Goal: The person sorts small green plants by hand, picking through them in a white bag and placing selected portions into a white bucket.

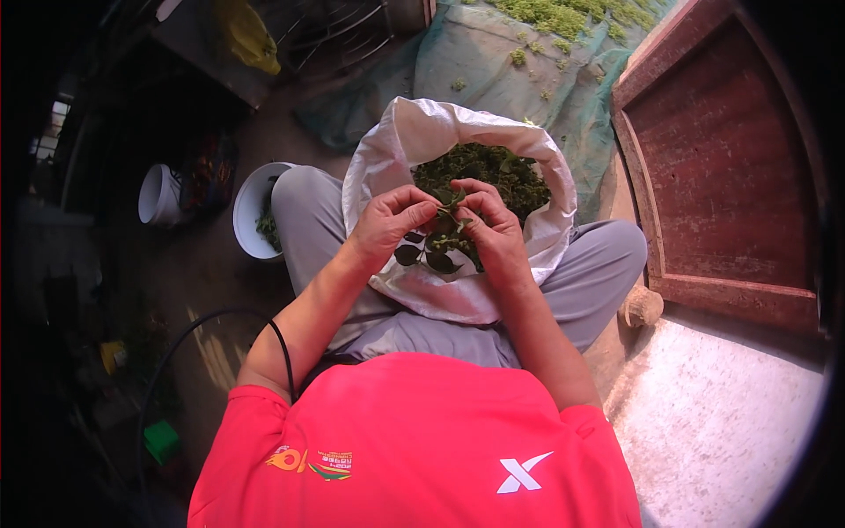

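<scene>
A leafy green sprig [437,248] is pinched between my two hands, its dark leaves hanging below the fingers. My left hand [393,222] has thumb and forefinger closed on its stem. Facing it, my right hand [491,227] grips the upper part of the same sprig between thumb and curled fingers. Both hands are over the open mouth of a white woven sack [374,158], which stands between my bent legs with its rim rolled outward. Loose green plant cuttings [515,180] lie inside the sack, partly hidden by my hands.
Beside my left knee stands a white bucket [249,216] with greens in it; another white container [155,195] is farther left. Green netting [475,57] bearing spread greens [563,16] lies ahead. A reddish wooden door [722,167] and a wooden stump [642,306] are right. A black cable [189,330] loops by my left arm.
</scene>
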Demonstrator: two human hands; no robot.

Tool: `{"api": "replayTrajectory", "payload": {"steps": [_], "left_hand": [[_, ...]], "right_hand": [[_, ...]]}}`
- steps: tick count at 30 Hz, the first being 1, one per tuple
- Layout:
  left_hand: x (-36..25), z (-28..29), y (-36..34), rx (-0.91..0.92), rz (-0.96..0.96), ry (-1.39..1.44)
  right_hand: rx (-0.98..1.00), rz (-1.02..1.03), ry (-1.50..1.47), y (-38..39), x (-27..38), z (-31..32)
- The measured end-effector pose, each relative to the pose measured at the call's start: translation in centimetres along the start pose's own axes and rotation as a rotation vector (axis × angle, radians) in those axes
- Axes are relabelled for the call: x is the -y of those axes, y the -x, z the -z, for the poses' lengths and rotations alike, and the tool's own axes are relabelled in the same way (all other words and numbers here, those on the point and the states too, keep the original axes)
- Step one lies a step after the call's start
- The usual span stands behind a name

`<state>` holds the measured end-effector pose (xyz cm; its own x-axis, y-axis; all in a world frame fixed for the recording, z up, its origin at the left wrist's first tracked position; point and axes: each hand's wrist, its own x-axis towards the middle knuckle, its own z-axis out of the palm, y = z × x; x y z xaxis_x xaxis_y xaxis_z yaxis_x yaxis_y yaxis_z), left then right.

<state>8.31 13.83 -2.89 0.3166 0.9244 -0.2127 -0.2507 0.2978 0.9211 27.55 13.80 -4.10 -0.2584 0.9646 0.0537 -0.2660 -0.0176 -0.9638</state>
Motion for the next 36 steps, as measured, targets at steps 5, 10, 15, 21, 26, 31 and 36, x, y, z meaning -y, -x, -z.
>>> {"api": "replayTrajectory", "payload": {"steps": [5, 10, 15, 21, 26, 31, 36], "left_hand": [[0.0, -0.2, 0.4, 0.018, 0.087, 0.194], [0.4, -0.2, 0.6, 0.061, 0.176, 0.383], [0.2, -1.1, 0.7, 0.024, 0.215, 0.518], [1.4, 1.4, 0.9, -0.059, 0.262, 0.546], [-0.1, 0.5, 0.5, -0.184, 0.259, 0.526], [0.5, 1.9, 0.3, -0.186, 0.058, 0.45], [0.3, 0.5, 0.4, -0.308, -0.1, 0.141]], "right_hand": [[0.011, -0.073, -0.191, 0.3, 0.1, -0.4], [0.056, -0.089, -0.38, 0.2, -0.1, -0.6], [0.109, -0.092, -0.539, -0.1, 0.2, -0.8], [0.063, -0.071, -0.269, -1.5, 2.1, 0.8], [-0.166, -0.096, -0.189, -1.1, 0.9, 1.0], [-0.277, 0.035, -0.07, -1.0, 0.9, 1.6], [0.063, -0.232, 0.142, -1.0, 2.1, 0.5]]}}
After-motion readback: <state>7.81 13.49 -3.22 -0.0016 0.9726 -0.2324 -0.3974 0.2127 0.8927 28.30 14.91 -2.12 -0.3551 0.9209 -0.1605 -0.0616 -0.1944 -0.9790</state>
